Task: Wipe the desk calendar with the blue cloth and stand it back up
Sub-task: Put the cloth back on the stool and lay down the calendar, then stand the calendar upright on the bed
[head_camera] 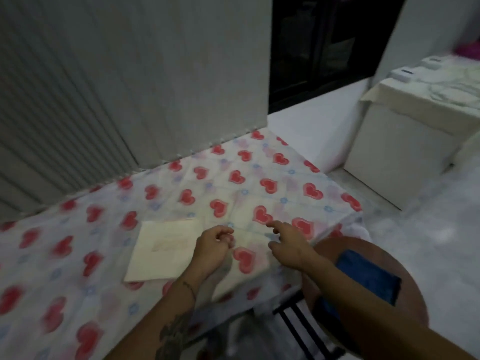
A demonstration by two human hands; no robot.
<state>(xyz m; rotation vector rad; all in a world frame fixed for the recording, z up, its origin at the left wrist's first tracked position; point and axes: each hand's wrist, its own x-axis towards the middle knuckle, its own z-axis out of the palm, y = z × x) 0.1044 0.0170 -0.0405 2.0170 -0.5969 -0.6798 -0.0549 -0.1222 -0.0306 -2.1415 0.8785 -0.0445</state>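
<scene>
The desk calendar [162,250], a cream card, lies flat on the heart-patterned tablecloth [78,229]. My left hand [213,246] hovers at its right edge with fingers loosely curled, holding nothing. My right hand [288,245] is further right over the table corner, fingers spread and empty. The blue cloth [368,276] lies flat on a round brown stool [405,271] at the lower right, partly hidden by my right forearm.
Grey vertical blinds [130,87] hang along the table's far edge. A dark window [324,48] sits behind. A white cabinet [405,152] with a patterned cover stands at the right on the pale floor. The stool's black legs show below the table corner.
</scene>
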